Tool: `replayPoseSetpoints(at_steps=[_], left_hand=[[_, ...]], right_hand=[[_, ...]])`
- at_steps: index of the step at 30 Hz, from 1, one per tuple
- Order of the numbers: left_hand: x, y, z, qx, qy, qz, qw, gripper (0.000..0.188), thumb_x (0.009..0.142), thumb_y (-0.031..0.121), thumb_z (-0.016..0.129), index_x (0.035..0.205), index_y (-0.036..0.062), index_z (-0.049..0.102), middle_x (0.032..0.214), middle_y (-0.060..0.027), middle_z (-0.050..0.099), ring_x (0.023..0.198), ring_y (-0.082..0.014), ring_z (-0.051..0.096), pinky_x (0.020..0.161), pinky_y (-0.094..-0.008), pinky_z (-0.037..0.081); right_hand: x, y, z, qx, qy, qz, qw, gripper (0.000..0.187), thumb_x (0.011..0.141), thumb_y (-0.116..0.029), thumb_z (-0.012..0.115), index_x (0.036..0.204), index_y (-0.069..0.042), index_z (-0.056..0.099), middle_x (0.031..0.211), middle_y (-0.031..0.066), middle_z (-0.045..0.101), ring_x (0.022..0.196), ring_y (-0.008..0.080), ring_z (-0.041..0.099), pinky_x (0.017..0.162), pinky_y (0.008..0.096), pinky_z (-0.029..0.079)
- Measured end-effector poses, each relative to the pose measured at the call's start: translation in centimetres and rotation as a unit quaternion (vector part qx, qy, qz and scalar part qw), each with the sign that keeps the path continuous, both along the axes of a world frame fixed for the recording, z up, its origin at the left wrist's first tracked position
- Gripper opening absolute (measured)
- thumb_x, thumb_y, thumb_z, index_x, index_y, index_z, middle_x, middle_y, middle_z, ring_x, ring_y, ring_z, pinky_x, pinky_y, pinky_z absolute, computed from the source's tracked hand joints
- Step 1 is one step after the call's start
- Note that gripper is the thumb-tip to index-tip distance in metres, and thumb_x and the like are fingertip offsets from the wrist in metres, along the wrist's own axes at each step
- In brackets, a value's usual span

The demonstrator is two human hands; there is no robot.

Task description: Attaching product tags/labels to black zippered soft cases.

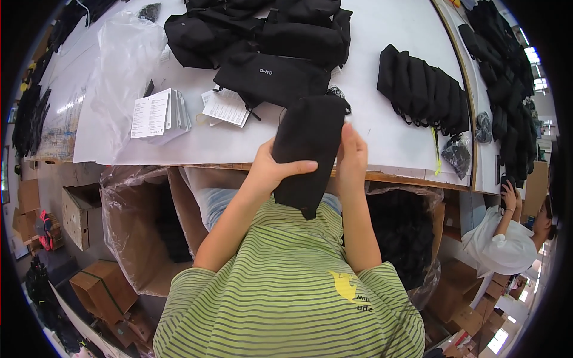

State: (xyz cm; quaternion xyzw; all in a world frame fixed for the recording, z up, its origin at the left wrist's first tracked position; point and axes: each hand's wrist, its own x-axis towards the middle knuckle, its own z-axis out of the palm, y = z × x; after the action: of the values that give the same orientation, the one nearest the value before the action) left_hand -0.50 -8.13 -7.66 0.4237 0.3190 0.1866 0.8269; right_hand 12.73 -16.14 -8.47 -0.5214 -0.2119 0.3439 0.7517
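Observation:
A slim black fabric pouch (pixel 310 134) is held up in front of my chest, over the table's near edge. My left hand (pixel 276 170) is closed on its left side, the thumb lying across the front. At the right edge, my right hand (pixel 352 155) is closed with its fingertips by the pouch's upper side, next to a small white bit; part of its grip is hidden. Just beyond lies a larger black bag (pixel 271 79) with a strap. White printed cards (pixel 227 108) lie beside it, and a thicker stack of printed cards (pixel 158 116) stands to the left.
More black bags (pixel 304 42) pile up at the back. A row of black pouches (pixel 421 89) lies at right, near a clear bag of dark bits (pixel 456 156). Plastic sheeting (pixel 122 71) covers the left. Lined cartons (pixel 140 238) stand below; a person in white (pixel 504 241) works at right.

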Motion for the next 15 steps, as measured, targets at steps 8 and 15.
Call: replayPoseSetpoints(at_steps=[8, 15], left_hand=[[0.1, -0.4, -0.2, -0.041, -0.012, -0.042, 0.998, 0.048, 0.066, 0.004, 0.079, 0.107, -0.0051, 0.056, 0.096, -0.0115, 0.065, 0.083, -0.0178, 0.065, 0.075, -0.0301, 0.054], [-0.2, -0.8, -0.9, -0.113, -0.02, -0.009, 0.993, 0.044, 0.072, 0.006, 0.074, 0.109, -0.0046, 0.054, 0.094, -0.011, 0.064, 0.079, -0.018, 0.065, 0.072, -0.0298, 0.055]], right_hand=[[1.2, 0.7, 0.5, 0.005, -0.146, -0.163, 0.976, 0.012, 0.088, -0.013, 0.066, 0.087, -0.002, 0.06, 0.087, 0.0022, 0.063, 0.08, 0.0088, 0.057, 0.073, 0.0219, 0.045], [1.0, -0.5, -0.5, -0.074, -0.289, -0.163, 0.94, 0.013, 0.081, -0.01, 0.072, 0.077, -0.003, 0.061, 0.076, 0.0014, 0.059, 0.067, 0.008, 0.051, 0.063, 0.0212, 0.041]])
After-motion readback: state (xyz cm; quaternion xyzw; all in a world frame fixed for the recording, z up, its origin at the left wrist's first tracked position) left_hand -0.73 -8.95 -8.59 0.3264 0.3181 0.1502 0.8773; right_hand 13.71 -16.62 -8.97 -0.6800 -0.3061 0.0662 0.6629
